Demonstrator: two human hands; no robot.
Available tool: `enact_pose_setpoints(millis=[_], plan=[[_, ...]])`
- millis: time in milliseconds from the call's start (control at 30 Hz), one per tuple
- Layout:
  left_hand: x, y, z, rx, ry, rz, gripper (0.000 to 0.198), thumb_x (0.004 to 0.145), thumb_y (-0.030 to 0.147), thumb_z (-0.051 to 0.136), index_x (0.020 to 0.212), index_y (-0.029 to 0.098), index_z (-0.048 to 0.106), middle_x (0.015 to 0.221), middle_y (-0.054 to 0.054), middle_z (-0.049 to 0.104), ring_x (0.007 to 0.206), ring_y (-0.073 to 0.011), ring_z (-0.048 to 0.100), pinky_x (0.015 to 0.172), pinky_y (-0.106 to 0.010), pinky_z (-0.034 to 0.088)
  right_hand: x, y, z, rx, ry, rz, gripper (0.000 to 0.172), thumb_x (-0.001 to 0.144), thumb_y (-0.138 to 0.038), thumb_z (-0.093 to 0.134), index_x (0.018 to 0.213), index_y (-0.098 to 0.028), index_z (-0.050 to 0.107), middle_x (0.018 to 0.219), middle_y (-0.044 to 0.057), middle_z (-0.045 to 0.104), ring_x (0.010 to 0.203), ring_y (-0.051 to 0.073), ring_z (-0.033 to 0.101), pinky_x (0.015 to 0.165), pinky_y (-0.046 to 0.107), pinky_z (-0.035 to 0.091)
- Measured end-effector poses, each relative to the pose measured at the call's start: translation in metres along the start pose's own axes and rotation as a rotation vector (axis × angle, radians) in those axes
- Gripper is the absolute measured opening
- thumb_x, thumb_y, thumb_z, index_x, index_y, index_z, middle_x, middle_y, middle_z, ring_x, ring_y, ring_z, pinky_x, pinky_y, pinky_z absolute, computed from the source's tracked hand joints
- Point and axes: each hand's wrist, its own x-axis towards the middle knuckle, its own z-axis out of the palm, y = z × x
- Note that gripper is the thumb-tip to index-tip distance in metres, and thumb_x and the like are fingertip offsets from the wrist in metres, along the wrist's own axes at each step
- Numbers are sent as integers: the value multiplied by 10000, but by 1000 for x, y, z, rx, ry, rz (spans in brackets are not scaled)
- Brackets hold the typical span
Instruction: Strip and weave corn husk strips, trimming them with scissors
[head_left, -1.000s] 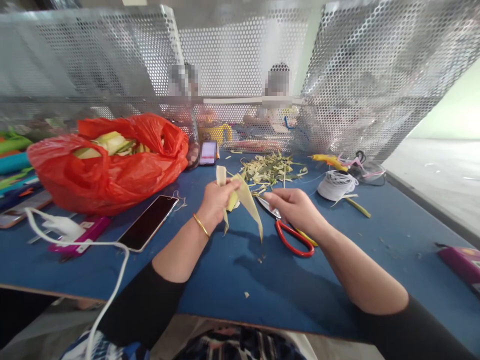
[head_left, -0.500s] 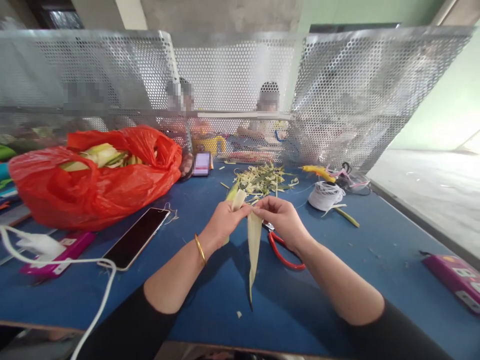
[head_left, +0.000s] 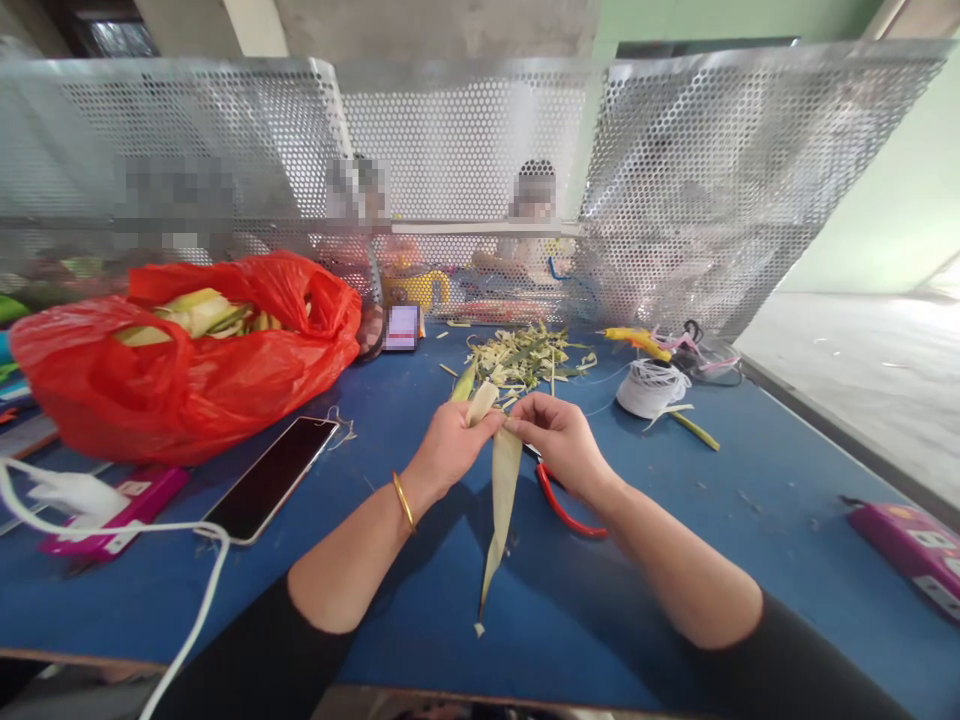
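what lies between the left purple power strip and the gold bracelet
The head view shows a dark-screened phone there, and a bend of white cable.

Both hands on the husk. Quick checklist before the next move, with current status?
1. Left hand gripping the husk: ok.
2. Right hand pinching the husk: ok.
3. Cable clear of both hands: ok.
4. Scraps cleared away: not ok, piled just beyond the hands.
5. Scissors closed: cannot tell, the right hand hides most of them.
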Motion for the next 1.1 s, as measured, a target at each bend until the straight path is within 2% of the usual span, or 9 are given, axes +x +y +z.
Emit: enact_pose_setpoints(millis=[100,233,400,533,633,733,900,1000,1100], plan=[[0,1,0,-41,-61,-51,209,753,297,619,590,170,588,547,50,389,531,-92,303,513,-248,238,0,1,1,-31,13,-27,289,683,-445,751,660,-211,583,570,-51,497,563,114,398,541,269,307],[-3,3,0,-150,-78,-116,216,764,359,636,650,178,607,492,82,325,461,-76,238,466,-253,179,0,0,2,-25,74,-5,272,683,-446,733,660,-210,598,570,-43,503,564,119,397,544,276,316],[-5,4,1,-287,-168,-184,250,690,404,731,705,178,626,449,106,300,415,-60,207,434,-247,137,1,0,2,15,132,41,256,665,-447,725,667,-213,622,564,-34,529,560,123,406,547,283,340],[-4,3,2,-307,-120,-226,225,689,373,731,712,174,628,436,106,318,409,-57,215,434,-238,143,-1,-2,4,90,94,68,308,638,-475,774,694,-215,618,583,-35,550,566,121,433,548,274,356],[-5,3,4,-303,-87,-205,205,708,353,718,701,167,633,451,94,368,419,-59,252,447,-230,194,-2,-3,5,137,56,97,344,621,-487,801,693,-214,604,597,-33,560,577,122,461,562,275,378],[-6,2,6,-306,-56,-181,169,727,314,701,691,164,633,490,79,430,439,-62,299,472,-226,258,-3,-2,6,128,77,74,335,641,-475,791,664,-212,585,573,-42,529,565,115,437,557,271,364],[-7,5,8,-332,-24,-231,159,732,296,719,704,158,645,565,40,536,497,-88,431,506,-231,324,-3,-1,7,51,126,11,286,659,-437,774,654,-211,599,559,-52,508,552,107,409,538,270,335],[-7,5,8,-296,21,-175,180,734,312,740,701,155,659,591,27,566,526,-99,459,517,-236,343,-4,-3,9,132,80,93,336,607,-462,823,679,-212,610,586,-39,567,563,116,479,561,275,413],[-7,3,9,-270,71,-151,202,740,310,744,661,161,633,564,39,535,512,-91,426,506,-232,335,-5,-5,12,214,32,192,415,531,-488,872,650,-212,586,573,-35,577,547,117,512,559,276,452]])
